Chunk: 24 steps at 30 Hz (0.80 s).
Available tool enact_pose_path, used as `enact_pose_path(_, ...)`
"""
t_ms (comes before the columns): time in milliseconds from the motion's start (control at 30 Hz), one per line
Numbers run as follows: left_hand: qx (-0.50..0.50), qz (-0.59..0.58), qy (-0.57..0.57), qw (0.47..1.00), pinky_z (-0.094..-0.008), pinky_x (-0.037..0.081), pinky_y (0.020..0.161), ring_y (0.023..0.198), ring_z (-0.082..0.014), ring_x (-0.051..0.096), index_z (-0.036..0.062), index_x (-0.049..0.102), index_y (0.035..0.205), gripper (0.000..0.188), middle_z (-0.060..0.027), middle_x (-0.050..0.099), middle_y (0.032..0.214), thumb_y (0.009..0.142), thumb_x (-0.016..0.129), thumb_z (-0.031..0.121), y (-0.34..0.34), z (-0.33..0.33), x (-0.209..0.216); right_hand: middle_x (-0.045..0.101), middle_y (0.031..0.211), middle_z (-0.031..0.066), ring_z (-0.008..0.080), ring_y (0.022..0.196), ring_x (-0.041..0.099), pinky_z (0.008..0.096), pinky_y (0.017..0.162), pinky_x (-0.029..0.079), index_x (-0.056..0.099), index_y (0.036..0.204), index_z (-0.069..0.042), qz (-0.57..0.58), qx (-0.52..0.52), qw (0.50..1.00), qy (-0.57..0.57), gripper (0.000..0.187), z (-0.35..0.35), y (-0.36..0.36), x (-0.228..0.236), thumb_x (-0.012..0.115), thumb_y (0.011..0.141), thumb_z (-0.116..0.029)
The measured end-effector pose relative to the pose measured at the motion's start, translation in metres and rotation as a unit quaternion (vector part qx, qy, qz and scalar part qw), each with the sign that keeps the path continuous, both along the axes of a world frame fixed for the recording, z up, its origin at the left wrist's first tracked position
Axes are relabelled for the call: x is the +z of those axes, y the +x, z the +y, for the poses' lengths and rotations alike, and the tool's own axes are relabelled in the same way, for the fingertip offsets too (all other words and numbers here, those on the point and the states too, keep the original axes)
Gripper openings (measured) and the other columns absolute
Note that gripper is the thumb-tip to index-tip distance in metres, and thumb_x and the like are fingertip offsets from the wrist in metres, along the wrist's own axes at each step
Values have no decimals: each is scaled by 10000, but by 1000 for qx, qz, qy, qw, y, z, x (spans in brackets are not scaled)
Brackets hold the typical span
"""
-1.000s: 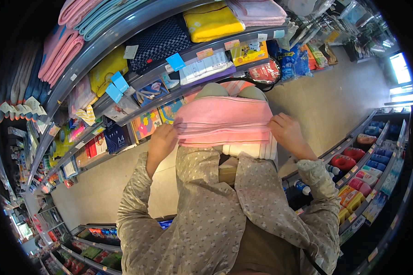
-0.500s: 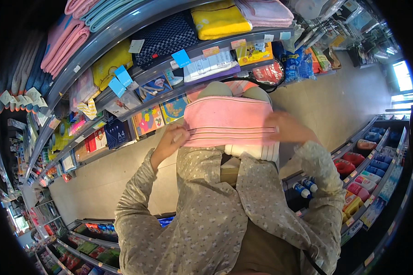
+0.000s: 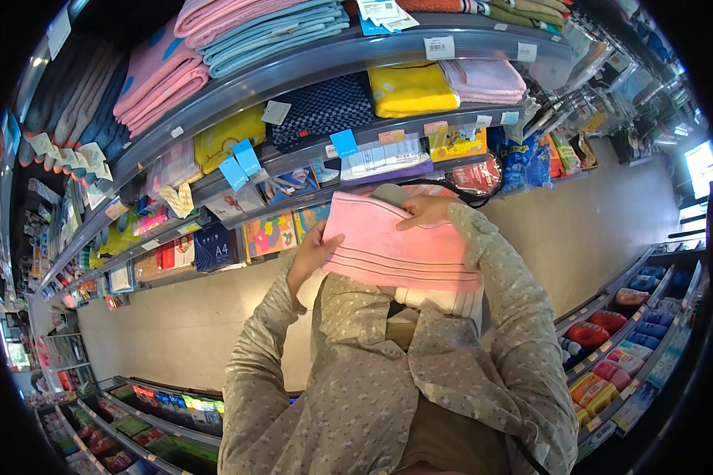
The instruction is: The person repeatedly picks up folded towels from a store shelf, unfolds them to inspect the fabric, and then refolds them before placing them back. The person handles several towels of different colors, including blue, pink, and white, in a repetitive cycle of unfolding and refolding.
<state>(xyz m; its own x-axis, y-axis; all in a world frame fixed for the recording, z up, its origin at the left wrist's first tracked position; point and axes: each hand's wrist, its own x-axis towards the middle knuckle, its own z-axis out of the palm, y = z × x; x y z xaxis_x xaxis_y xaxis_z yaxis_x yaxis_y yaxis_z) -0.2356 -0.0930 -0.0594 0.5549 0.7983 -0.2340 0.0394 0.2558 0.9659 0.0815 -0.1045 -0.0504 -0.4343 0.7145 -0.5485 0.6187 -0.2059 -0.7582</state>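
Beside shelves point(image 3: 627, 389) holding bottles point(image 3: 586, 334), both hands point(image 3: 313, 250) point(image 3: 426, 212), nearly closed, grip a pink towel point(image 3: 396, 252).

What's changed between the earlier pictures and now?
The right hand has moved from the right edge of the pink towel leftward and outward to its far edge. The towel now slants down rightward. The left hand remains at its left edge; the white cloth stays beneath.

Both arms point(image 3: 263, 336) reach forward, bent. The left grip point(image 3: 313, 252) pinches, thumb point(image 3: 334, 241) on top; the right grip point(image 3: 425, 212), farther forward, turns inward at the wrist point(image 3: 449, 210), its fingers point(image 3: 407, 222) pointing left.
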Motion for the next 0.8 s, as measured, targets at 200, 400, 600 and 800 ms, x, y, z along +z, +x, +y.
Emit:
enact_pose_path(200, -53, 46, 72, 995, -214, 453, 676, 767, -45, 534, 28, 581, 1040, 251, 16, 613, 897, 870, 664, 193, 4, 37, 89, 633, 1022, 77, 134, 927, 575, 258, 798, 451, 597, 1126, 17, 171, -27, 983, -55, 502, -34, 3, 96, 753, 768, -299)
enact_pose_path(400, -34, -346, -227, 910, -379, 418, 976, 1163, -218, 500, 56, 373, 1367, 726, -148, 471, 1313, 864, 521, 559, 27, 25, 117, 566, 1210, 111, 182, 1100, 545, 317, 948, 428, 441, 1306, 36, 461, -241, 851, -73, 617, -89, -34, 198, 704, 773, -133)
enact_pose_path(600, -79, -450, -218, 862, -456, 277, 1099, 1355, -295, 288, 31, 232, 1439, 1035, -156, 258, 1485, 761, 387, 796, 46, -38, 134, 500, 1288, 153, 234, 1160, 518, 369, 977, 424, 315, 1380, 33, 434, -354, 828, -30, 756, -103, -47, 212, 683, 734, -104)
enact_pose_path(800, -178, -443, -201, 855, -442, 317, 1083, 1302, -292, 390, 3, 248, 1414, 713, -160, 376, 1415, 884, 600, 324, 22, -41, 127, 603, 1069, 66, 109, 930, 563, 286, 781, 476, 546, 1173, 6, 348, -331, 874, 68, 429, -116, -52, 212, 699, 798, -136)
